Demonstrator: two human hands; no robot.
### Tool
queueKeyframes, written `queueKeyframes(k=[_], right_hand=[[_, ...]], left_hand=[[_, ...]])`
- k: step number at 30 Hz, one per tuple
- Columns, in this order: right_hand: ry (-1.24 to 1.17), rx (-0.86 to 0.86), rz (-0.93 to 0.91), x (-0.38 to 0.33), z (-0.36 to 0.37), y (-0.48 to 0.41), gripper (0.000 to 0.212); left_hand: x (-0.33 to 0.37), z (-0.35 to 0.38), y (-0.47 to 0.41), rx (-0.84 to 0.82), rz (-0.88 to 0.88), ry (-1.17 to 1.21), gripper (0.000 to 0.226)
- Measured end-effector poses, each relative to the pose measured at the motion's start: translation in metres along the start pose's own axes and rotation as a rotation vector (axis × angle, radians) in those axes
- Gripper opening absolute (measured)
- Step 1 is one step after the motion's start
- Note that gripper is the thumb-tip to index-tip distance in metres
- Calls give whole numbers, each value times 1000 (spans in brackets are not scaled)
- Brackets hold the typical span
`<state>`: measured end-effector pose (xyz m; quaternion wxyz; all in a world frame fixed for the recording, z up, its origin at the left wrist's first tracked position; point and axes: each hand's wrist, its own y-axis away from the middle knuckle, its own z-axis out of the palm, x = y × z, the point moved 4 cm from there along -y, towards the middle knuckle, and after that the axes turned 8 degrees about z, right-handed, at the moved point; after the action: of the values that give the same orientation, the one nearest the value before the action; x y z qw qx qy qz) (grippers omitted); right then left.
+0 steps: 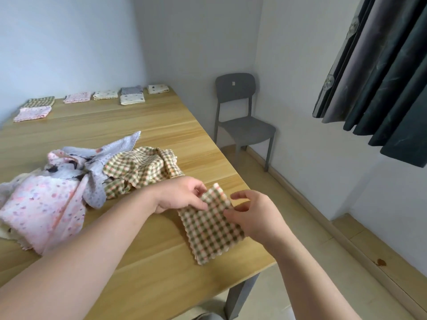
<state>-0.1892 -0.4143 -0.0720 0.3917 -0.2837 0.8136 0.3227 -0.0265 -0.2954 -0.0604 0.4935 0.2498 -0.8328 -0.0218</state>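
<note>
In the head view, a small folded cloth of soft fabric, checked in green, orange and cream with a scalloped hem (211, 225), is held between both hands. Its lower end is laid on the pale wooden table (161, 125) and its upper end is lifted a little. The upper corner is pinched by the left grip (182, 195) between thumb and fingertips, and the opposite edge is pinched by the right grip (251, 215) in the same way. The cloth is judged light, limp and not slippery. It will probably sag wherever it is unsupported, so it is best taken at two corners or along a folded edge, with the layers kept together. Just outside the right grip the table's side edge is met, and its near corner lies below the cloth, so little room is left there. A loose heap of unfolded pink, grey and checked cloths (76, 181) is piled beside the left forearm. Bare wood is left open beyond both grips, as far as a row of folded cloths (131, 99) at the far edge. A grey plastic chair (240, 112) stands well beyond the right grip, off the table.
</note>
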Motion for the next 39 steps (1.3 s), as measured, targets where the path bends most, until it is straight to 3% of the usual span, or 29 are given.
queueKeyframes(k=[2, 5, 8, 13, 17, 24, 30, 36, 39], right_hand=[[19, -32, -26, -14, -23, -8, 14], [52, -84, -60, -52, -74, -5, 2], [83, -124, -70, -101, -127, 9, 3], [71, -127, -40, -177, -221, 51, 16], [-88, -223, 27, -206, -270, 69, 16], [-414, -296, 136, -214, -297, 23, 15], [-351, -230, 98, -227, -310, -80, 13], [-374, -450, 259, -240, -328, -180, 21], [-358, -447, 276, -248, -334, -234, 18]], left_hand=[[17, -8, -2, 3, -28, 176, 34], [70, -23, 1, 33, -27, 207, 33], [140, -37, 18, 65, -2, 153, 21], [261, -65, 55, 225, 8, 254, 22], [314, -76, 64, 367, -8, 331, 18], [335, -75, 32, 512, -7, 539, 22], [322, -98, -54, 526, -63, 650, 29], [325, -135, -155, 609, -131, 758, 19], [323, -151, -198, 669, -173, 811, 21]])
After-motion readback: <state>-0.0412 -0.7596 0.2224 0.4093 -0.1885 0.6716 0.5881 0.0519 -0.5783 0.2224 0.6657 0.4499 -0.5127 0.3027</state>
